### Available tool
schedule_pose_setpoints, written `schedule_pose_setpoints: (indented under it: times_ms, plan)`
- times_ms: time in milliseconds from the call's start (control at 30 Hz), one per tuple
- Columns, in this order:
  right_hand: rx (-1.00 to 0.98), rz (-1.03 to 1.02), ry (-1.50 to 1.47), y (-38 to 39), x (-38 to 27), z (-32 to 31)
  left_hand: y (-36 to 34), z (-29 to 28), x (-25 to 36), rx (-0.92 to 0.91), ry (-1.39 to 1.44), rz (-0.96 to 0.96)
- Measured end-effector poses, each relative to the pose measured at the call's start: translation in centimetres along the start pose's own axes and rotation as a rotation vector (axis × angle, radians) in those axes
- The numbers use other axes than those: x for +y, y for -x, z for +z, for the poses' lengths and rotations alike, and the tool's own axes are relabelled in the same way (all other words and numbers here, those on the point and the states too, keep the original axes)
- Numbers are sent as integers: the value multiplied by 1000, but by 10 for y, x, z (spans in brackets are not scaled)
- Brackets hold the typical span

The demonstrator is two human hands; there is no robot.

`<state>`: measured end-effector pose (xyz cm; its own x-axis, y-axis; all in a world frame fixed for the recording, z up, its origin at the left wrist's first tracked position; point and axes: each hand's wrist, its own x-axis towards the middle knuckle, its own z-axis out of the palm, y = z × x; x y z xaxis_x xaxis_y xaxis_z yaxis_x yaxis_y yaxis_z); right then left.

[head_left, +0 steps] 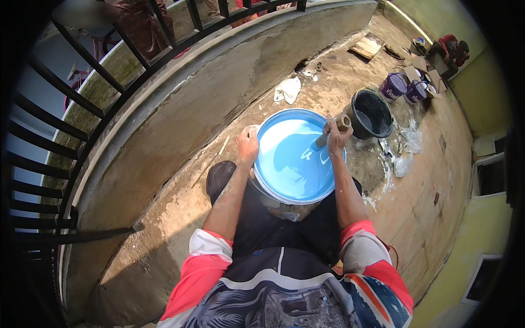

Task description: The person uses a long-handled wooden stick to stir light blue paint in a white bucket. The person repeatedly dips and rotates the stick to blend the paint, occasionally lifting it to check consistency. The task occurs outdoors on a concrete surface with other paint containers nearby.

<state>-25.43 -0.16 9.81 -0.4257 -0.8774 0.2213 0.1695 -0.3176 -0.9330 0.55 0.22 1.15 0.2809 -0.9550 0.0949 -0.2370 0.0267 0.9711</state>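
Observation:
A large round bucket [257, 164] stands between my knees, holding light blue paint [290, 164] with paler streaks on its surface. My right hand [337, 136] is wrapped round a thick stick, seemingly bamboo [321, 141], whose lower end dips into the paint near the right rim. At the opposite side, my left hand [248, 145] grips the bucket's rim with curled fingers. Both forearms are stretched forward, one on each side of the bucket.
A black bucket [372, 113] stands just right of the stick. Beyond it are purple paint pails [393, 86] and a crouching person [449, 53]. Plastic bags [403, 165] and white splashes mark the floor. A white cloth [287, 90] and thin stick [210, 162] lie near the low wall [180, 117].

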Motion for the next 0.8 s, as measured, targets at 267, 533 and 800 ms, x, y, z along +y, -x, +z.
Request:
schedule_pose_setpoints:
  times_ms: [267, 533, 800]
  plan:
    - [-54, 271, -191, 22, 10, 18, 3, 0, 11, -20, -32, 9]
    - [-193, 257, -240, -41, -153, -15, 5, 0, 15, -9, -37, -1]
    - [-326, 39, -306, -52, -274, -39, 2, 4, -4, 8, -54, -7]
